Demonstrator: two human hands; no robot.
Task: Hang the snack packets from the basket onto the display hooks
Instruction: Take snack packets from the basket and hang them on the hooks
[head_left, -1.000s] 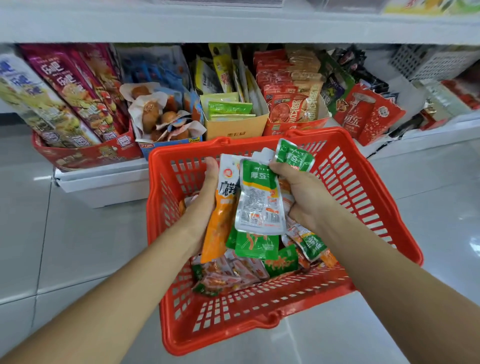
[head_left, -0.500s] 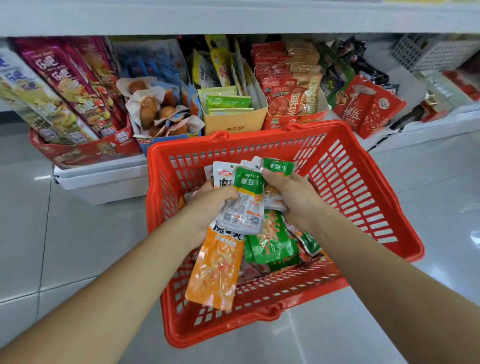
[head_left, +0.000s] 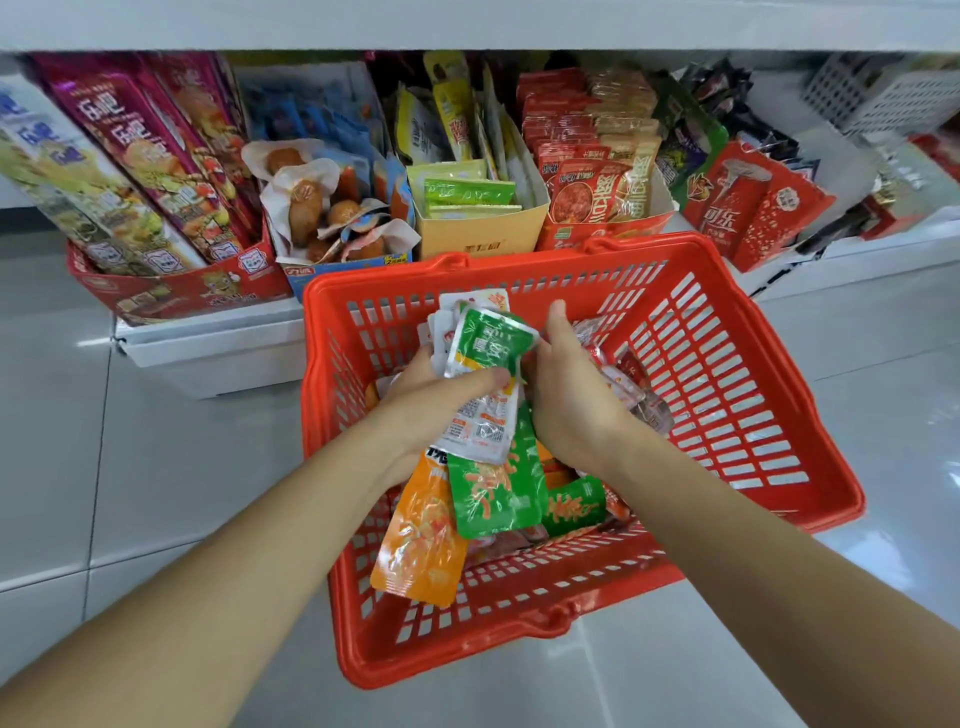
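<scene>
The left hand (head_left: 431, 400) grips a thick bunch of snack packets (head_left: 485, 364) over the red basket (head_left: 737, 395), with its thumb pressed across the top one. The right hand (head_left: 571, 405) touches the bunch from the other side, fingers tucked behind it, and I cannot tell if it holds a packet or just pushes. The packets look shiny and slippery, and there are many for one hand, so I think one could slide out. A long orange packet (head_left: 421, 535) hangs lowest, right over the near rim of the basket, so it may drop on the floor (head_left: 156, 467) and not back inside. I see no hooks here, only boxes of snacks (head_left: 472, 228) on the low shelf (head_left: 218, 353) behind, so the bunch must be carried off to them, and a loose grip could spill it.
</scene>
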